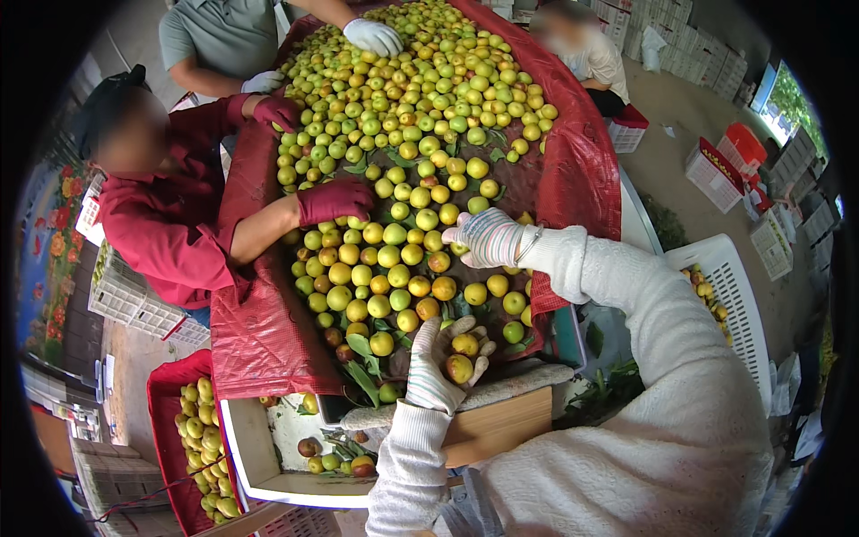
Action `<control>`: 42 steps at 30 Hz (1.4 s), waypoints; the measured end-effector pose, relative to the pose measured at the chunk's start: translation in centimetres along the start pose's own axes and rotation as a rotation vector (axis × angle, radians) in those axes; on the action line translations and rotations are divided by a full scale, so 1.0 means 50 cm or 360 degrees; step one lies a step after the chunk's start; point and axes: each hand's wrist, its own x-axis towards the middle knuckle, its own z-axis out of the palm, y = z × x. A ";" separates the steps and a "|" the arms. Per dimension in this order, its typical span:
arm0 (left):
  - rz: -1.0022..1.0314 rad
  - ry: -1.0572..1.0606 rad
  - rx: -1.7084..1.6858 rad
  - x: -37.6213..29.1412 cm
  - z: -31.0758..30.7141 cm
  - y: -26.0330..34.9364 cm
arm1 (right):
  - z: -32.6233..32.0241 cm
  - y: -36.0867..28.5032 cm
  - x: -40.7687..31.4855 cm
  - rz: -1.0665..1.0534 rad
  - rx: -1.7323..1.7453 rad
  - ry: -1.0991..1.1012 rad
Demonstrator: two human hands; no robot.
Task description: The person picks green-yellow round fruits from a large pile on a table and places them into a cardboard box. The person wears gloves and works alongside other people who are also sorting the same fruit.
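Observation:
My left hand (435, 369), in a white striped knit glove, is palm up at the near edge of the sorting table and cups two yellow jujube-like fruits (460, 368) with brown blotches. Farther up and to the right, my right hand (488, 238), gloved alike, reaches over the spread fruit with its fingers bent down. A fruit shows partly under those fingers; whether they grip it is hidden. Around both hands lie many green and yellow fruits (388, 256) with loose leaves (363, 384), on a dark surface edged by red woven sheeting (268, 342).
At left, a person's maroon glove (335, 201) rests among the fruit; beyond, another person's white glove (373, 37) touches the heap. A white tray (251, 463) with dropped fruit, a red-lined crate (176, 470) and a white basket (735, 309) flank me. Another person (597, 57) sits at back right.

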 end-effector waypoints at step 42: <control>0.0395 -0.0805 -0.0871 -0.049 -0.005 0.034 | -0.016 0.064 -0.033 -0.0043 0.0280 -0.0284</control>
